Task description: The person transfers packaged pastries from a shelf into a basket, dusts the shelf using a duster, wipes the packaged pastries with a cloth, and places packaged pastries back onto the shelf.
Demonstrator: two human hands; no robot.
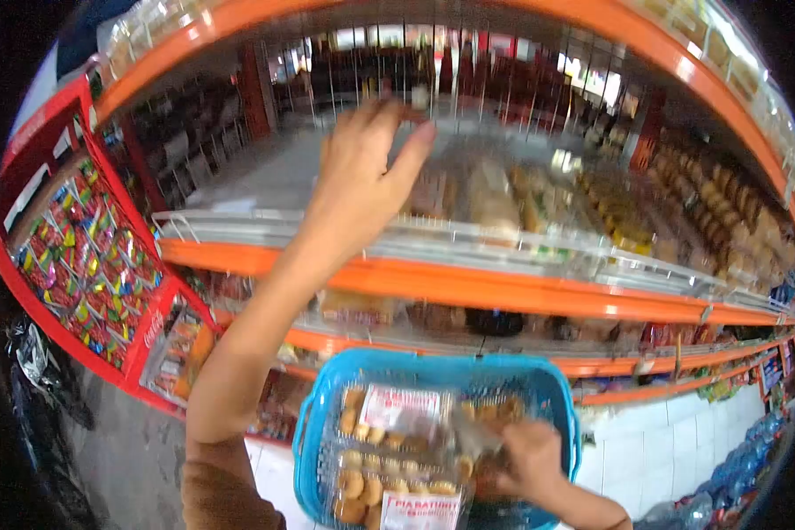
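Observation:
My left hand (362,172) is raised in front of the upper shelf, its fingers apart and nothing in them. Just right of it on that shelf stand clear packs of baked goods (493,196). My right hand (532,455) is inside a blue plastic basket (327,389), its fingers closed on a blurred clear pack of pastries (481,442). Two labelled clear packs of round pastries, an upper one (397,408) and a lower one (415,508), lie in the basket's left half.
An orange-edged shelf rack (468,287) curves across the view, with more packaged bread (707,203) on the right. A red rack of lollipops (88,256) stands at the left. Below the shelves is a white tiled floor (636,450), with blue-wrapped bottles (742,468) at right.

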